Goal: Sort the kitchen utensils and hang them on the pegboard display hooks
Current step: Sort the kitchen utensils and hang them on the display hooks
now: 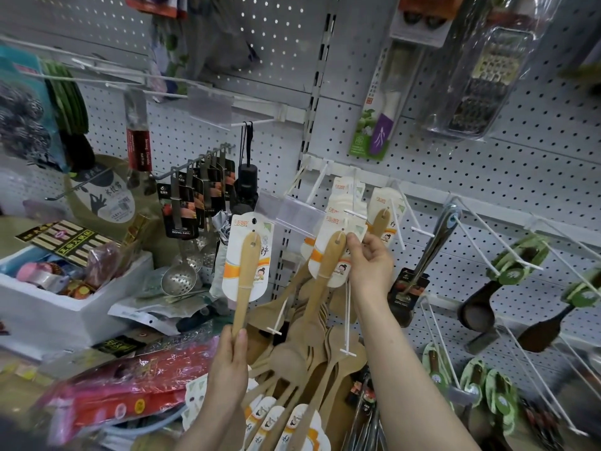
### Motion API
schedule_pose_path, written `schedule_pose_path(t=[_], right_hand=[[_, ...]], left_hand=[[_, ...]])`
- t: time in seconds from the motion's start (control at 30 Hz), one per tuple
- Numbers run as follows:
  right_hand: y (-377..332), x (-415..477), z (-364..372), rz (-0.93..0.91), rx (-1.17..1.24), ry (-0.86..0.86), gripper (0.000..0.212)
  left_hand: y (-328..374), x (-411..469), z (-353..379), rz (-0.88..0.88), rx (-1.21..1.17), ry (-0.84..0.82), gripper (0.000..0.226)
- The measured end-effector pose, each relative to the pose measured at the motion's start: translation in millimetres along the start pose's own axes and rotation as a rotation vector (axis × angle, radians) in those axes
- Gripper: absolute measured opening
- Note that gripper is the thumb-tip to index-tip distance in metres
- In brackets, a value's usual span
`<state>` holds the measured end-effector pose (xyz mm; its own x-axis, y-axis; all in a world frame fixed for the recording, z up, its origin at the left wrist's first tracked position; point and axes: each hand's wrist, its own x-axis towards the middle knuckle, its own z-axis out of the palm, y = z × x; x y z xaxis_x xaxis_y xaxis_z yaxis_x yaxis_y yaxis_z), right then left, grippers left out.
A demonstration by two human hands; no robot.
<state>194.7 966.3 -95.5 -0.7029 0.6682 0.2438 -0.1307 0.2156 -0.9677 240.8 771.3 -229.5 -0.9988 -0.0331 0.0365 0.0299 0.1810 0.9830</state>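
Note:
My left hand [229, 359] grips the lower handle of a wooden spatula [247, 275] with a white and orange card, held upright in front of the pegboard [487, 177]. My right hand [369, 265] pinches the card of a second wooden spatula [328, 255] at a white hook [353, 213], where more carded spatulas hang. Several wooden spatulas [302, 349] hang lower down between my arms.
Slotted metal ladles [182, 275] hang on a hook at the left. A white box [65, 304] of small goods and red packets [136, 388] lie lower left. Dark spoons with green cards [507, 278] and bare white hooks fill the right. A grater [481, 79] hangs above.

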Motion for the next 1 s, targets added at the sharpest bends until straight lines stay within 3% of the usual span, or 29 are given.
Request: schedule_pose_path(t=[0.23,0.47,0.8,0.9,1.0], right_hand=[[8,-1,2,0.004,0.113,-0.148,0.015],[13,-13,5,-0.036,0.001,0.041,0.028],[3,-46,-2,-0.166,0.099,0.045,0.015],[0,-52,-2,-0.165,0.106,-0.029,0.006],[-4,-53,1,-0.127,0.097,-0.139,0.018]], left_hand=[[-2,1,1,0.015,-0.004,0.002,0.024],[-4,3,5,-0.011,-0.067,-0.032,0.035],[1,-5,19,-0.023,-0.159,-0.193,0.043],[4,-11,24,-0.033,-0.200,-0.247,0.043],[2,-16,28,-0.020,-0.184,-0.308,0.048]])
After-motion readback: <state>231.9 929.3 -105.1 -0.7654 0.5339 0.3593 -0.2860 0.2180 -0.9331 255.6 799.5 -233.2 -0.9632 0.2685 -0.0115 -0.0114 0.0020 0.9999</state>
